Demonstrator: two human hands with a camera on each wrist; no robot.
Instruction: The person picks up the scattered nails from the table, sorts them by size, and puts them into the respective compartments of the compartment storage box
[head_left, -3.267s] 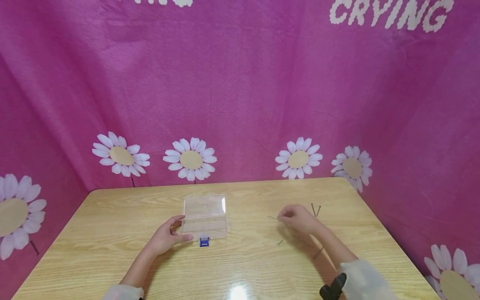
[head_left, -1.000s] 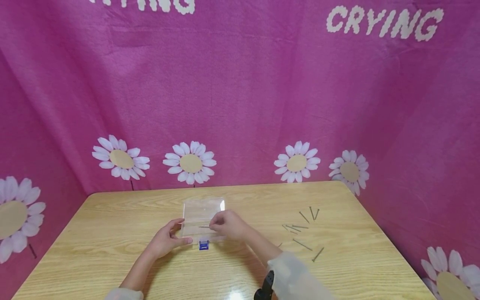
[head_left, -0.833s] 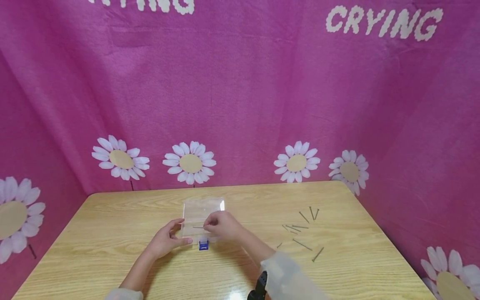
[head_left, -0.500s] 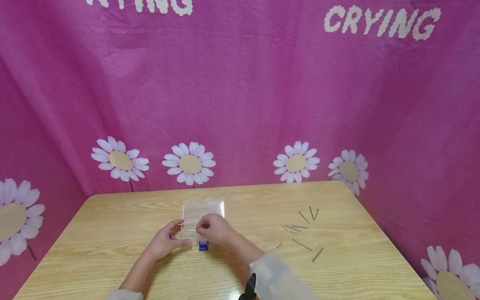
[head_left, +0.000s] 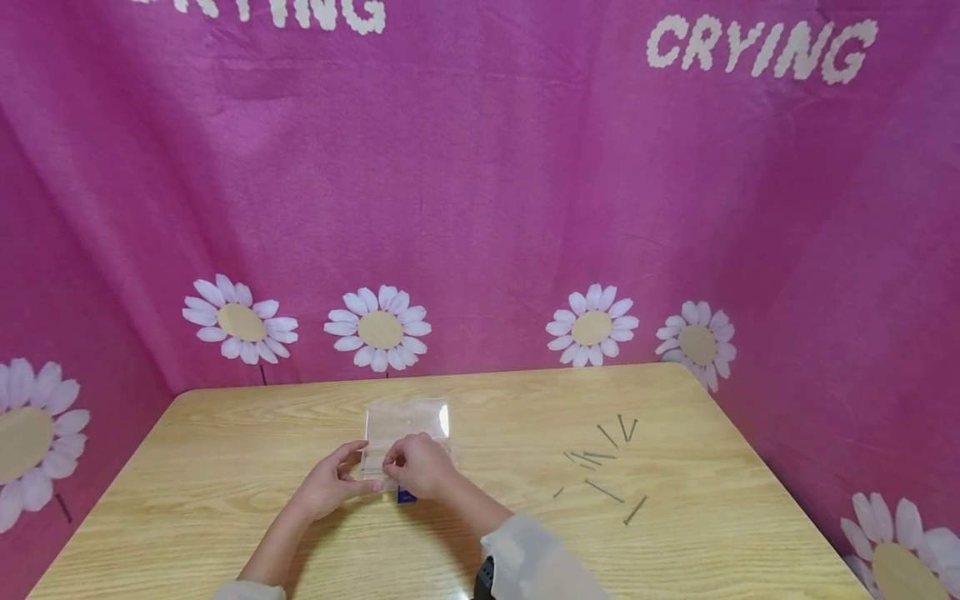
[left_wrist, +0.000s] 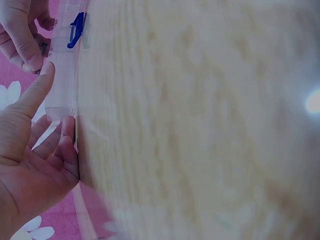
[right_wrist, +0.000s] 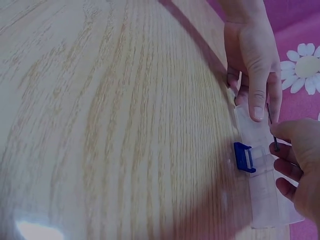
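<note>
Over the front part of a clear plastic box (right_wrist: 262, 197), toward its left end: a thin nail (right_wrist: 276, 143), gripped between thumb and forefinger of the right hand (head_left: 422, 463). Pinched closed on the nail, with no visible gap between fingertips and metal; remaining fingers loosely bent above the box. Held roughly level in the head view, pointing left, with one end near the thumb of the left hand (head_left: 328, 485) and the headed end close by the right fingers. Impossible to tell contact from clearance between nail and box floor.

Holding the box by its left end with the left hand: fingers bent against the side, thumb nearly straight along the front edge, spread well apart from the forefinger. Set at the front edge of the box, just below the right hand, a blue latch (right_wrist: 244, 157); on the far side, the clear lid (head_left: 408, 417), away from the front part, upright or flat hard to tell.

Scattered on the wooden table (head_left: 225, 467), well to the right of both hands, more nails (head_left: 604, 490). Behind the table, a magenta curtain (head_left: 480, 167) with white flowers (head_left: 380, 330).
</note>
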